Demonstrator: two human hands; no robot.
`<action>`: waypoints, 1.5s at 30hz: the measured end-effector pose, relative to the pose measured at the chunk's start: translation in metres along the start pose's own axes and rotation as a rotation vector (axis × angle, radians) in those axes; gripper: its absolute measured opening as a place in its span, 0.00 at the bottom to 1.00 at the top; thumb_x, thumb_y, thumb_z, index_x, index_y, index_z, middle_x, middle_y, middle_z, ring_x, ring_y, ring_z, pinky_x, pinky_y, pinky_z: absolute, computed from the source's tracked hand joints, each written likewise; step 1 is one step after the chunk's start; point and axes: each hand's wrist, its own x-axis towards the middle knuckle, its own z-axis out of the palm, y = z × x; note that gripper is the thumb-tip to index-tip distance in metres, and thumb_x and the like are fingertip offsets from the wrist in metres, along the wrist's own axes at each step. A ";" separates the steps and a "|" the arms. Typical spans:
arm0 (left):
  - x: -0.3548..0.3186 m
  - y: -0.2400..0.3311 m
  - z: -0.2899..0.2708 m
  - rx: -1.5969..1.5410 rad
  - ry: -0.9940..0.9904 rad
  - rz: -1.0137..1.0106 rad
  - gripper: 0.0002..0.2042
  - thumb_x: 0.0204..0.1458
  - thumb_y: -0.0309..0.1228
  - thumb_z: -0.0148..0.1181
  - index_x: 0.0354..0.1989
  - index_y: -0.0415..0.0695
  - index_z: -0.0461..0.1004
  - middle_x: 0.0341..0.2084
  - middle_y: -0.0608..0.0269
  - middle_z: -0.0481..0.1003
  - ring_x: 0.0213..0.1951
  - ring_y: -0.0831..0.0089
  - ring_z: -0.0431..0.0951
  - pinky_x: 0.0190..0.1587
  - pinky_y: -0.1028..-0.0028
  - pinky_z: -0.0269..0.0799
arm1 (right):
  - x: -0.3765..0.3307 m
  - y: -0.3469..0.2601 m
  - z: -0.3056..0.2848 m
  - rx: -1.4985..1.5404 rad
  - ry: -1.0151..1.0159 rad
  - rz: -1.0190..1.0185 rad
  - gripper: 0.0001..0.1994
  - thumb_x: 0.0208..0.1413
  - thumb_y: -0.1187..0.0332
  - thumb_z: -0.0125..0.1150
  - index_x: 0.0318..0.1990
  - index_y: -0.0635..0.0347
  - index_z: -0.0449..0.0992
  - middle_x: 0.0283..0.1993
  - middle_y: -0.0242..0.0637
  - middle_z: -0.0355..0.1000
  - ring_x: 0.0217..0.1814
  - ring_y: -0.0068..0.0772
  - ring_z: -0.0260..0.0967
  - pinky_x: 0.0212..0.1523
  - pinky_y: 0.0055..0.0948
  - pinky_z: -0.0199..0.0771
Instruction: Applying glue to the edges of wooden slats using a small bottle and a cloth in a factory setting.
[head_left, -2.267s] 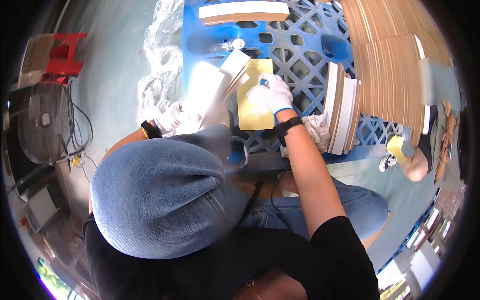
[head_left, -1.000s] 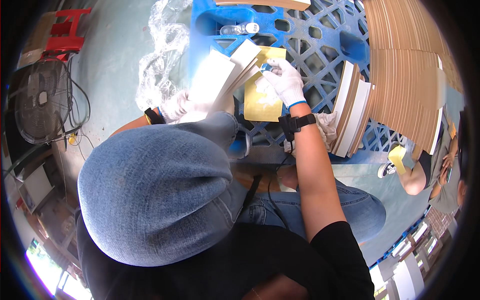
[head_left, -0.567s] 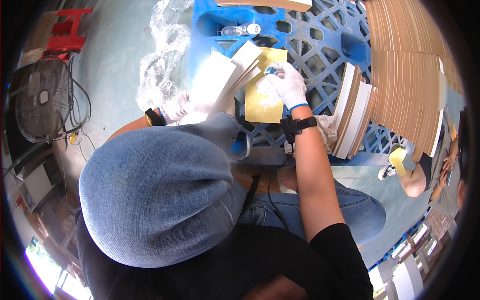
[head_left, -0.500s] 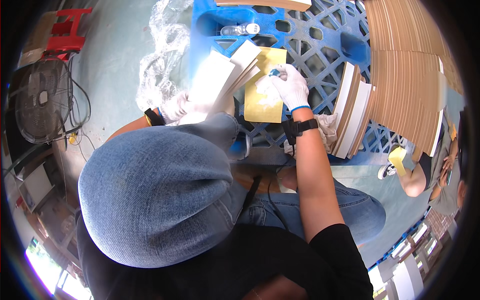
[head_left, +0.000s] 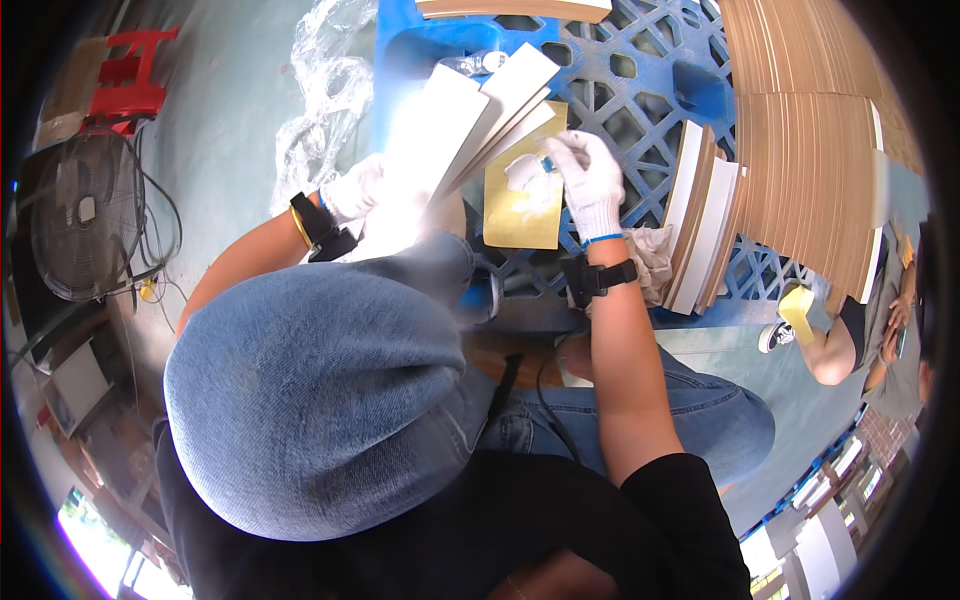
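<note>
My left hand (head_left: 356, 190), in a white knit glove, grips a small stack of white-faced boards (head_left: 455, 110) from the left; its fingertips are lost in glare and behind the boards. The boards slant up over the edge of a yellow sheet (head_left: 500, 228). A patch of white paste-like material (head_left: 522, 175) lies on that sheet. Above its right side, my gloved right hand (head_left: 592, 180) pinches a small blue piece (head_left: 547, 164), whose exact kind I cannot make out. A crumpled pale cloth (head_left: 652, 262) sits next to my right wrist.
A blue lattice pallet (head_left: 640, 150) bears the sheet. On its right stand white-edged boards (head_left: 706, 240) and tall brown board stacks (head_left: 800, 150). A clear bottle (head_left: 478, 64) lies at the back. Clear plastic wrap (head_left: 330, 90) and a fan (head_left: 85, 210) are left; another person (head_left: 850, 340) sits right.
The boards in my left hand have shifted up and right, covering more of the yellow sheet and part of the bottle. My right hand has moved slightly down, with the blue piece lower.
</note>
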 end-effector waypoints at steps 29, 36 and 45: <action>0.115 0.079 0.112 -0.802 -0.191 0.354 0.20 0.61 0.38 0.66 0.58 0.46 0.70 0.51 0.55 0.77 0.55 0.58 0.78 0.65 0.57 0.72 | 0.020 -0.081 -0.068 1.211 -0.455 -0.245 0.34 0.51 0.50 0.76 0.60 0.59 0.69 0.52 0.40 0.71 0.56 0.41 0.71 0.59 0.47 0.73; 0.108 0.069 0.155 -0.742 -0.074 0.288 0.22 0.62 0.39 0.65 0.56 0.37 0.70 0.46 0.54 0.78 0.51 0.60 0.80 0.60 0.57 0.76 | -0.054 -0.078 -0.152 0.838 -0.060 0.112 0.29 0.60 0.58 0.68 0.60 0.69 0.68 0.49 0.52 0.75 0.50 0.50 0.77 0.54 0.48 0.80; 0.088 0.071 0.190 -0.617 -0.082 0.215 0.17 0.63 0.36 0.63 0.52 0.37 0.71 0.42 0.53 0.79 0.45 0.61 0.82 0.53 0.60 0.81 | -0.059 0.009 -0.235 -0.751 0.403 0.534 0.30 0.43 0.61 0.79 0.52 0.69 0.77 0.53 0.53 0.79 0.48 0.44 0.81 0.48 0.41 0.79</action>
